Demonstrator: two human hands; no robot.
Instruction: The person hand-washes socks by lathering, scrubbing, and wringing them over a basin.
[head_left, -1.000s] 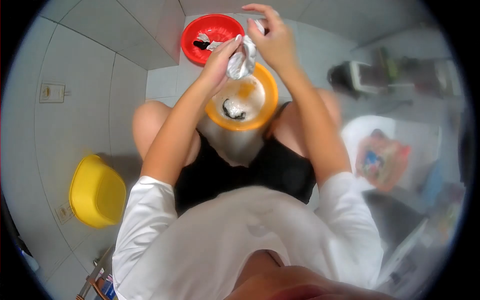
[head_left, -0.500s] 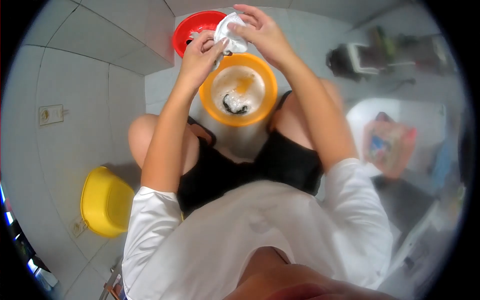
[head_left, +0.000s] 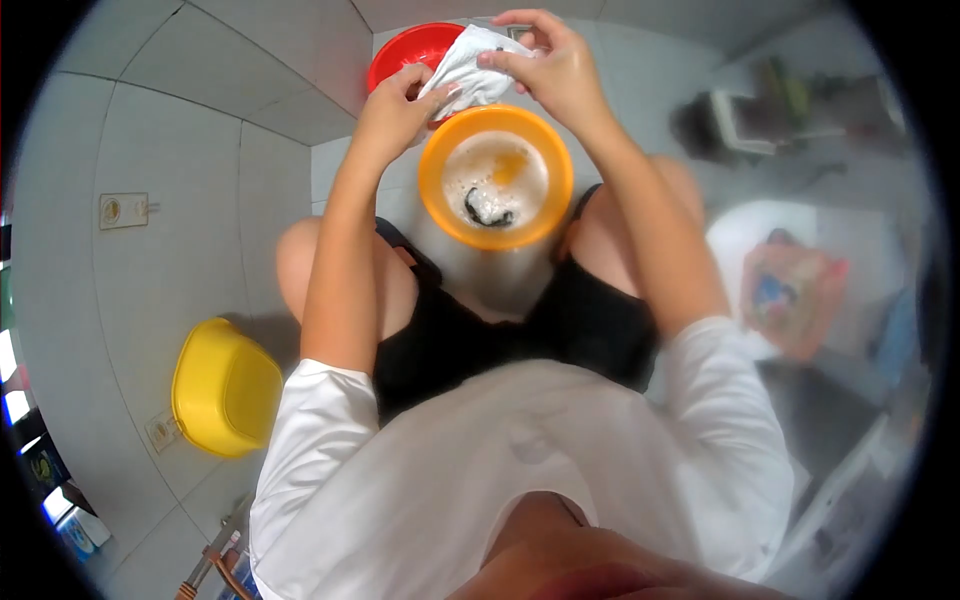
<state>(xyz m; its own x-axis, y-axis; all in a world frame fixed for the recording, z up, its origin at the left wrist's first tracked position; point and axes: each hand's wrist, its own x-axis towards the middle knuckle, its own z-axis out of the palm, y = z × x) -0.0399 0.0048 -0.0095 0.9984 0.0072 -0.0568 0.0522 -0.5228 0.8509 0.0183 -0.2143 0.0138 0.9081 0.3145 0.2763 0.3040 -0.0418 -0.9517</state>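
A small white cloth [head_left: 468,72] is stretched between my two hands, above the far rim of an orange basin [head_left: 430,200]. My left hand [head_left: 402,108] pinches its lower left edge. The fingers of my right hand [head_left: 550,68] grip its right side; its exact kind of garment does not show. Foamy water [head_left: 485,165] fills the basin, with a dark item [head_left: 490,215] partly sunk near its close side. Behind the cloth stands a red basin [head_left: 392,62], partly covered by the cloth and my left hand.
A yellow tub [head_left: 225,390] leans by the tiled wall at the left, below a wall socket [head_left: 124,210]. On the right, a white container [head_left: 735,235] stands beside a blurred pinkish packet [head_left: 790,295]. My bent knees flank the orange basin.
The white cloth has gone from folded and bunched to spread out wider between my hands. My hands have moved slightly apart. The whole view has shifted a little.
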